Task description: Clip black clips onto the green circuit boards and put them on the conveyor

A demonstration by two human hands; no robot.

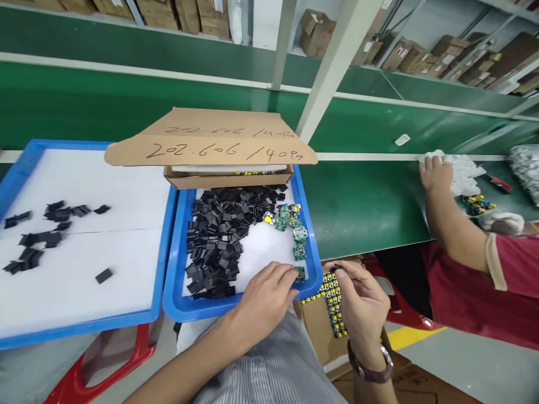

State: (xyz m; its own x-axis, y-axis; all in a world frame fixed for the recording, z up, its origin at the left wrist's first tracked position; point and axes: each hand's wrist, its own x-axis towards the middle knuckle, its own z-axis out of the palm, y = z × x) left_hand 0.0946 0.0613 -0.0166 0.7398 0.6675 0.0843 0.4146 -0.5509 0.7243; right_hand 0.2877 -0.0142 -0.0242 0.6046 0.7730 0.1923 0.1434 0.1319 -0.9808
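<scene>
While over tray (177,306) — hands, boards (332,297).

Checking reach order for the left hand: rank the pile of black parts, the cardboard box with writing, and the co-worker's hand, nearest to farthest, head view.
From the left hand:
1. Pile of black parts, just up-left in the same blue tray.
2. Cardboard box, at the tray's far end.
3. Co-worker's hand, far right on the green bench.

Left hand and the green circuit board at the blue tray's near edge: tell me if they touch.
Touching. The head view shows the left hand with fingertips on the green circuit board inside the blue tray.
</scene>
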